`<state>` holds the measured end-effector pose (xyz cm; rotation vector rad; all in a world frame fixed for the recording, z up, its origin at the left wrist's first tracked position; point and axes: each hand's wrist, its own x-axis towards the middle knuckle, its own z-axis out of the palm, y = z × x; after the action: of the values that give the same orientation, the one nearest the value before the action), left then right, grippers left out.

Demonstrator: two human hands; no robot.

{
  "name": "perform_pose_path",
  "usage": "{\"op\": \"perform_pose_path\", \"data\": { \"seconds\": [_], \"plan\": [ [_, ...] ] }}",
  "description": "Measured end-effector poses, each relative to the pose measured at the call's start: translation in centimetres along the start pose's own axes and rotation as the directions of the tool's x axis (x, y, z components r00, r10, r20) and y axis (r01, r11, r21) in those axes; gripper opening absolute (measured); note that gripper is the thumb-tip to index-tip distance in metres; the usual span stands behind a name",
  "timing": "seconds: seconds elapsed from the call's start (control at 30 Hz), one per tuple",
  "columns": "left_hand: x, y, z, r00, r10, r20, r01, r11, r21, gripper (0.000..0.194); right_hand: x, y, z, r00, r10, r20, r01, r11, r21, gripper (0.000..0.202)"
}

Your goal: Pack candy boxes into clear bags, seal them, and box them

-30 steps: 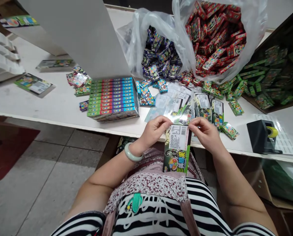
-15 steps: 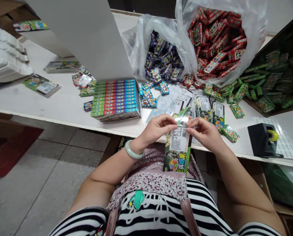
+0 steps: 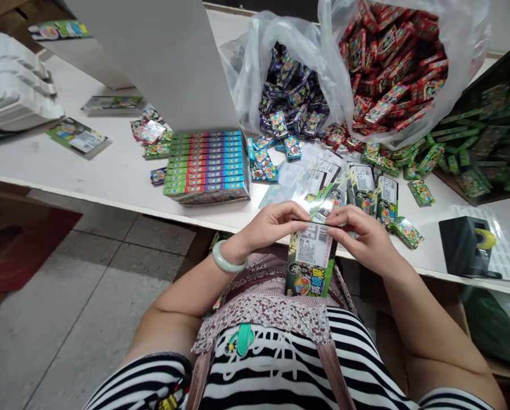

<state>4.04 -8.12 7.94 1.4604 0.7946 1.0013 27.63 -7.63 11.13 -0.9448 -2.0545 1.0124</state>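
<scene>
On the left of your counter, a white stack stood well away from your arms, its make too blurred to tell. Near it a label-bearing card packet lay flat, perhaps set apart from the work at your middle. Next came a display carton, its small boxes packed tightly in green, red, purple and blue columns, probably so that they would brace one another. Your left hand had its thumb and fingers drawn together on the upper edge of the candy packet. Behind, the plastic bag of purple boxes gaped toward you, likely for easy reach. Your right hand pinched the same edge just beside the left, thumb below and forefinger above; the paired grip seemed meant to hold that edge straight and level. More packets overlapped beyond your fingers, near the bag of red boxes. A black tape dispenser stood at the right, near the counter's front edge.

The held candy packet hung before that edge, above your apron. It looked flat, dark and green, with a white barcode label above bright lettering and a round, multicoloured picture.
</scene>
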Motion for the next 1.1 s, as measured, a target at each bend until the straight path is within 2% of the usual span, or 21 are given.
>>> {"op": "perform_pose_path", "data": {
  "seconds": [0.07, 0.17, 0.27, 0.33, 0.43, 0.53, 0.6, 0.63, 0.67, 0.7, 0.73, 0.77, 0.8, 0.87, 0.97, 1.03, 1.1],
  "plan": [
    [-0.2, -0.4, 0.0, 1.0, -0.012, -0.019, 0.012, 1.0, -0.017, 0.025, -0.4, 0.2, 0.3, 1.0, -0.01, -0.007, 0.01, 1.0, -0.01, 0.005],
    [0.1, -0.7, 0.0, 0.997, 0.001, -0.074, 0.001, 1.0, 0.029, 0.024, -0.3, 0.8, 0.8, 0.996, 0.049, -0.075, -0.046, 0.998, 0.05, 0.006],
    [0.5, -0.6, 0.1, 0.999, 0.009, -0.051, -0.004, 0.996, 0.085, 0.023, -0.2, 1.3, 1.2, 0.988, 0.089, -0.126, -0.08, 0.994, 0.074, 0.006],
    [0.7, -0.7, 0.1, 0.999, -0.037, -0.037, 0.041, 0.992, 0.116, 0.023, -0.3, 1.6, 1.5, 0.988, 0.108, -0.111, -0.1, 0.992, 0.081, 0.008],
    [1.3, -1.6, 0.1, 0.983, -0.137, -0.122, 0.157, 0.971, 0.179, 0.025, -0.3, 2.5, 1.8, 0.985, 0.145, -0.097, -0.131, 0.982, 0.139, 0.011],
    [2.8, -2.6, 0.0, 0.949, -0.216, -0.23, 0.255, 0.954, 0.158, 0.024, -0.9, 4.2, 0.5, 0.988, 0.109, -0.109, -0.083, 0.973, 0.217, 0.014],
    [4.2, -2.6, -0.3, 0.906, -0.254, -0.339, 0.301, 0.949, 0.095, 0.022, -2.1, 5.8, -2.2, 0.964, 0.126, -0.236, -0.066, 0.967, 0.247, 0.023],
    [5.0, -2.5, -0.5, 0.88, -0.263, -0.396, 0.319, 0.945, 0.08, 0.021, -3.0, 6.8, -4.1, 0.927, 0.162, -0.339, -0.082, 0.968, 0.237, 0.027],
    [5.9, -2.3, -0.8, 0.856, -0.263, -0.444, 0.336, 0.937, 0.093, 0.021, -4.3, 7.9, -6.5, 0.861, 0.212, -0.462, -0.125, 0.969, 0.212, 0.028],
    [6.7, -2.2, -1.1, 0.839, -0.248, -0.484, 0.35, 0.928, 0.132, 0.021, -5.7, 9.2, -9.3, 0.778, 0.256, -0.573, -0.197, 0.967, 0.164, 0.026],
    [7.6, -2.1, -1.5, 0.831, -0.23, -0.506, 0.363, 0.914, 0.181, 0.02, -7.4, 10.6, -12.2, 0.677, 0.29, -0.676, -0.309, 0.946, 0.097, 0.024],
    [8.5, -2.2, -2.0, 0.833, -0.218, -0.508, 0.377, 0.896, 0.235, 0.02, -9.2, 12.1, -15.2, 0.556, 0.319, -0.768, -0.456, 0.889, 0.039, 0.023],
    [9.3, -2.5, -2.4, 0.842, -0.217, -0.494, 0.391, 0.876, 0.281, 0.018, -11.0, 13.7, -18.1, 0.42, 0.342, -0.841, -0.621, 0.784, 0.009, 0.026],
    [10.6, -3.3, -3.4, 0.86, -0.266, -0.436, 0.431, 0.836, 0.34, 0.013, -14.7, 16.7, -23.1, 0.207, 0.418, -0.884, -0.901, 0.434, -0.005, 0.033],
    [11.8, -4.9, -4.7, 0.864, -0.355, -0.357, 0.489, 0.762, 0.425, 0.01, -18.9, 20.2, -27.4, 0.059, 0.472, -0.88, -0.97, 0.235, 0.061, 0.041],
    [12.2, -5.7, -5.6, 0.87, -0.348, -0.35, 0.487, 0.722, 0.492, 0.011, -20.6, 21.7, -28.6, 0.0, 0.512, -0.859, -0.981, 0.167, 0.099, 0.047],
    [12.3, -6.2, -6.4, 0.888, -0.324, -0.326, 0.458, 0.69, 0.561, 0.012, -21.4, 22.8, -29.3, -0.038, 0.549, -0.835, -0.986, 0.116, 0.121, 0.047]
  ]
}}
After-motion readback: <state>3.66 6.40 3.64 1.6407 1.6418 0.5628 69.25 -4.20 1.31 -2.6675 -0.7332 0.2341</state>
